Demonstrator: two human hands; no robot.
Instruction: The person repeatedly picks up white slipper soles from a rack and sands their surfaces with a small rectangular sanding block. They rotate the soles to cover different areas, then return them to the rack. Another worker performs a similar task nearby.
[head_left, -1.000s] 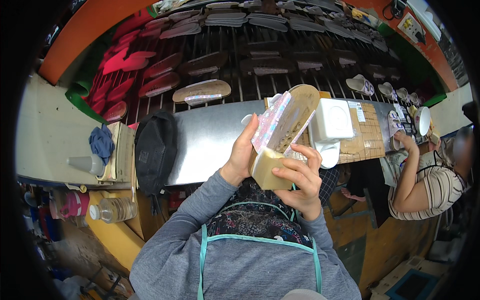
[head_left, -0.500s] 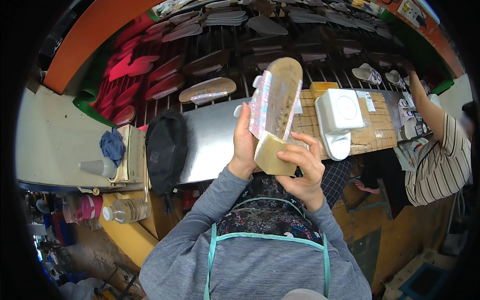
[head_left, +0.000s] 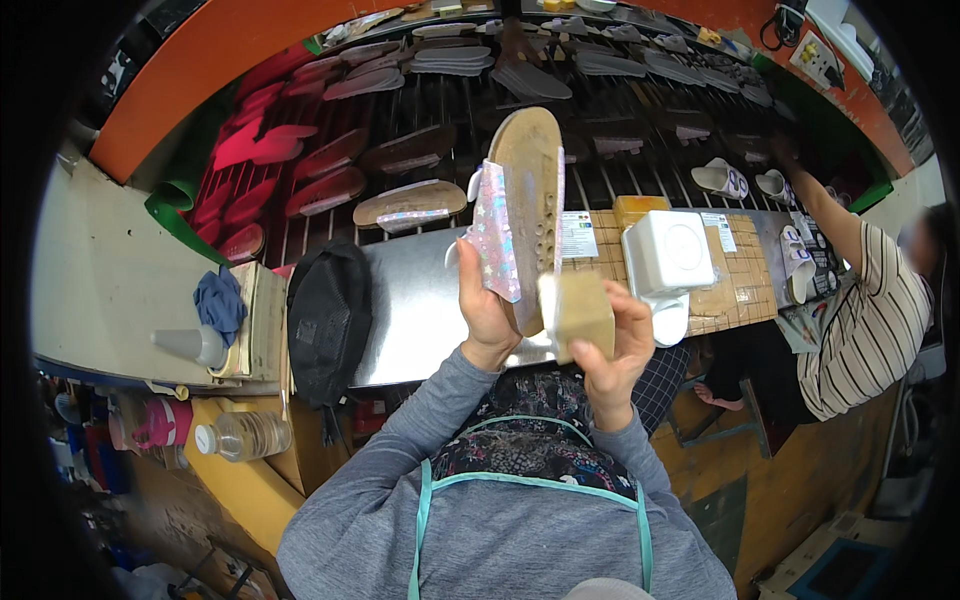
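My left hand (head_left: 487, 322) is closed round the lower end of a sandal sole (head_left: 532, 175), tan on its upper face, which stands tilted upright over the bench. A glittery pink strap piece (head_left: 496, 235) with a star pattern runs along the sole's left side, and white tabs stick out from it. In my right hand (head_left: 618, 360) is a tan block (head_left: 584, 318) with a pale edge, sponge-like in look and slightly blurred. Fingers and thumb pinch it from the right. The block is close beside the sole's lower right edge; I cannot tell whether they touch.
Beyond the metal bench (head_left: 410, 305), a slatted rack (head_left: 330, 232) carries several soles and red pieces. A white container (head_left: 675, 252) stands on a brown board (head_left: 750, 290). A black bag (head_left: 328, 325) hangs left. At right, a co-worker in a striped shirt (head_left: 870, 335) reaches toward white sandals (head_left: 720, 180).
The sole has turned more upright and shifted slightly left. My right hand has turned the block and moved it from across the sole's lower end to its right side.
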